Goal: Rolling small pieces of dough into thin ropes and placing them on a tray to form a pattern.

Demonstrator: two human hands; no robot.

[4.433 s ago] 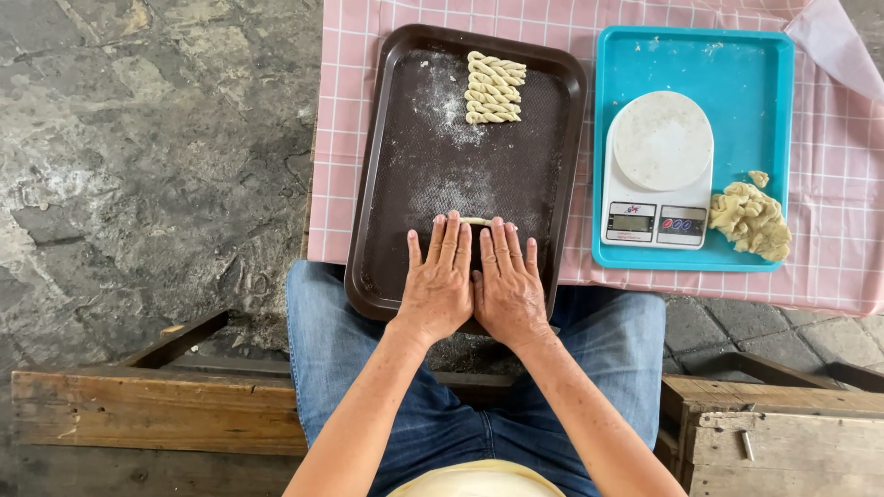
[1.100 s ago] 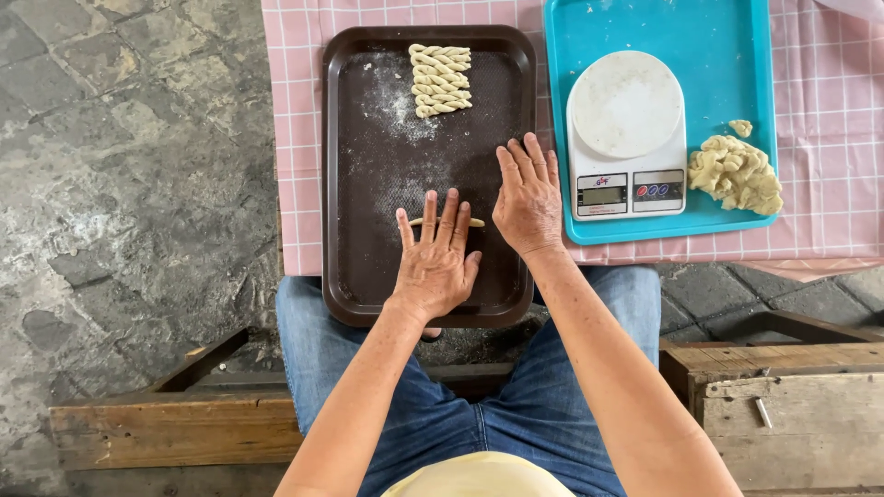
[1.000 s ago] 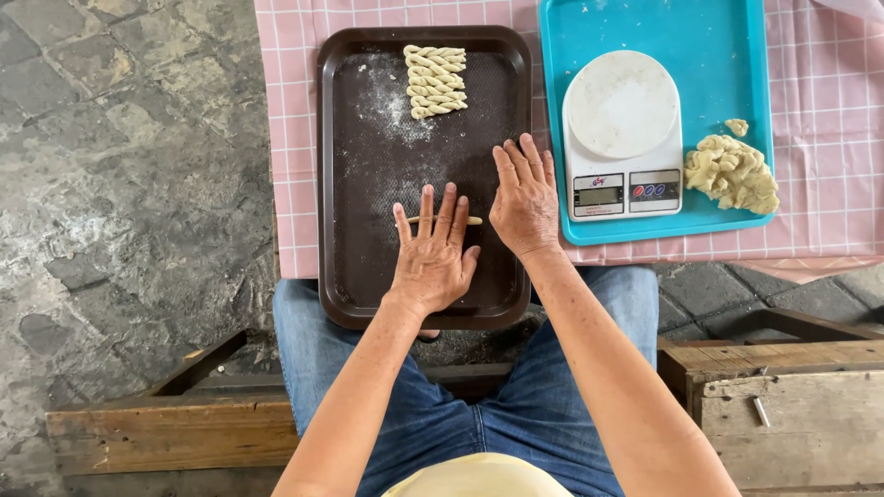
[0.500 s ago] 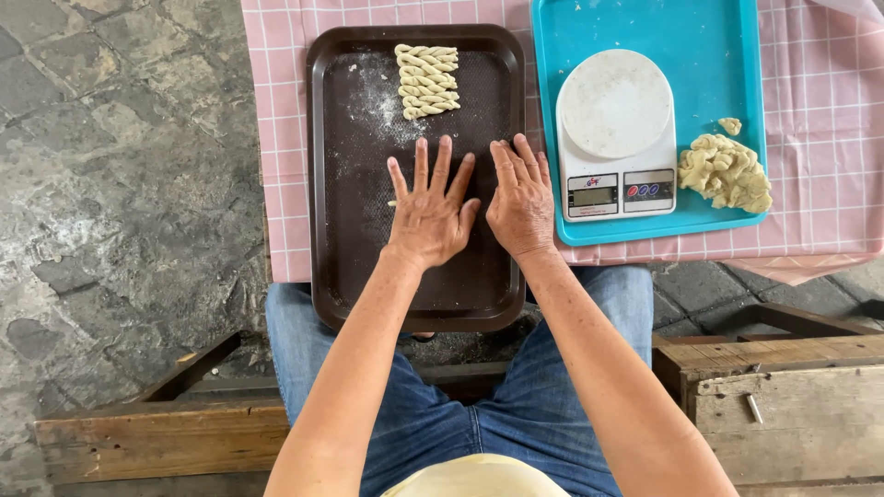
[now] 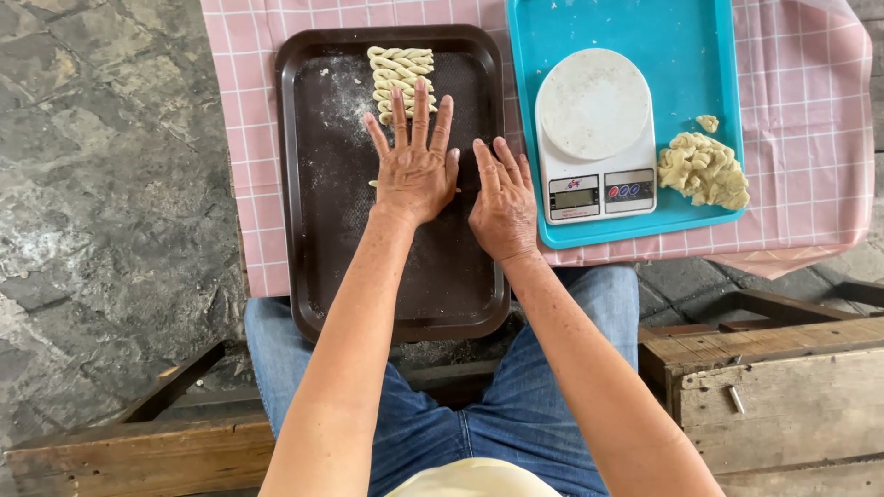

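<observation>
On a dark brown tray (image 5: 322, 230) laid over a pink checked cloth (image 5: 241, 110), both hands lie flat, palms down, gripping nothing. Left hand (image 5: 414, 161): fingers spread and straight, reaching up the tray, the fingertips overlapping the lower edge of the twisted dough pieces (image 5: 398, 66). Right hand (image 5: 502, 202): fingers together and extended, just beside the left hand, near the tray's right rim. Thin dough strand (image 5: 373, 183): pale, pressed under the left palm, only its end showing at the left edge of that hand; the rest is hidden, so its full length cannot be told. Twisted dough pieces: a stack of plaited cream-coloured lengths at the tray's upper middle, with a dusting of flour (image 5: 345, 87) to their left. Turquoise tray (image 5: 700, 37): to the right of the brown tray, touching or just beside it, on the same cloth. White kitchen scale (image 5: 594, 129): round platform, small display, standing on the turquoise tray's left half. Lump of raw dough (image 5: 704, 170): crumbly, pale yellow, on the turquoise tray, right of the scale, with one small bit above it. Blue jeans (image 5: 433, 433): the seated person's lap, below the brown tray's near edge. Wooden bench (image 5: 773, 377): lower right, rough planks.
</observation>
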